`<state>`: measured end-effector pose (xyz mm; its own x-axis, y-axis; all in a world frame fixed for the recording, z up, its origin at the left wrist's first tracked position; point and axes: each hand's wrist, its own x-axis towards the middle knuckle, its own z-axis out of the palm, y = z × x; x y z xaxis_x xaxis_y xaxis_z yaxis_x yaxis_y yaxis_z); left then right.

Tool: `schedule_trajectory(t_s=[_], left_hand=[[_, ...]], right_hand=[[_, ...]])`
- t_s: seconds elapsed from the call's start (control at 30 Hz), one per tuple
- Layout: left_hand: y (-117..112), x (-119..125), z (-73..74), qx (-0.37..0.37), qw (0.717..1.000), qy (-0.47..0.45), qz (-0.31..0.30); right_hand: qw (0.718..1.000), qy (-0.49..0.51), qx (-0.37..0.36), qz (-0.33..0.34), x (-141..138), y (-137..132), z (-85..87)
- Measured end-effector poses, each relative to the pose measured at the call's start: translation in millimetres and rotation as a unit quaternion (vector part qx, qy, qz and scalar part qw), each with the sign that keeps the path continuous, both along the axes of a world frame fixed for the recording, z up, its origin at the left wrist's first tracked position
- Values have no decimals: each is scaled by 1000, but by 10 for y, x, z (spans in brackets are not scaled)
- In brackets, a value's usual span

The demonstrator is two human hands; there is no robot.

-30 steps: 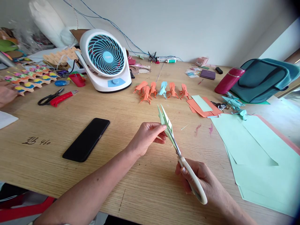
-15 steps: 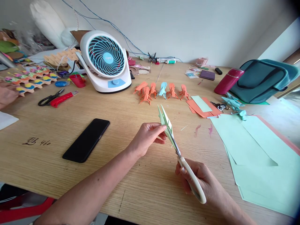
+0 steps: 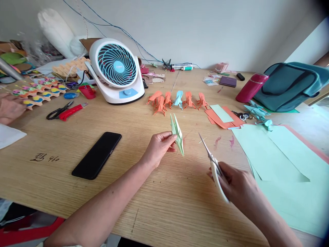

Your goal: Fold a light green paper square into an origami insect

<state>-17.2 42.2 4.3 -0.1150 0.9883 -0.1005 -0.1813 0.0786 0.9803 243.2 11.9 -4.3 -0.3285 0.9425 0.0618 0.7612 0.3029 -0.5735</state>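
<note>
My left hand (image 3: pixel 158 148) pinches a folded light-green paper piece (image 3: pixel 177 133) and holds it upright above the wooden table (image 3: pixel 77 199). To its right, my right hand (image 3: pixel 238 187) grips white-handled scissors (image 3: pixel 214 166), blades closed and pointing up-left, apart from the paper. Behind them stands a row of finished folded paper figures (image 3: pixel 177 98), most orange, one light blue.
A black phone (image 3: pixel 97 156) lies left of my left arm. A white desk fan (image 3: pixel 115 70) stands behind, with black scissors and a red cutter (image 3: pixel 65 110) to its left. Green paper sheets (image 3: pixel 282 164) cover the right side; a red flask (image 3: pixel 251 88) and teal bag (image 3: pixel 290 85) lie beyond. Another person's hand (image 3: pixel 9 108) is at far left.
The scissors have come out of the green paper and moved right with my right hand. My left hand has shifted the paper slightly left and lower.
</note>
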Motion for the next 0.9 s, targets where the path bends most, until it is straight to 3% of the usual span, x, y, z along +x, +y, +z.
schedule_trajectory(t_s=[0.13,0.33,0.53,0.63,0.73,0.83,0.9], left_hand=[[7,3,-13,-13,1000,-18,-16],[-14,33,-27,-37,997,-30,-67],[-46,87,-67,-52,994,-14,-94],[-52,111,-95,-54,992,-11,-110],[-68,148,-125,-44,990,-9,-133],[-109,211,-161,-38,987,-6,-157],[-150,266,-185,-38,983,-4,-177]], right_hand=[[980,-182,61,-54,157,163,-71],[960,-241,104,-101,271,201,-87],[951,-272,86,-119,268,238,-73],[952,-265,92,-119,276,255,-90],[953,-239,144,-118,253,238,-102],[969,-109,206,-83,125,164,-71],[986,28,159,-39,-11,95,-31]])
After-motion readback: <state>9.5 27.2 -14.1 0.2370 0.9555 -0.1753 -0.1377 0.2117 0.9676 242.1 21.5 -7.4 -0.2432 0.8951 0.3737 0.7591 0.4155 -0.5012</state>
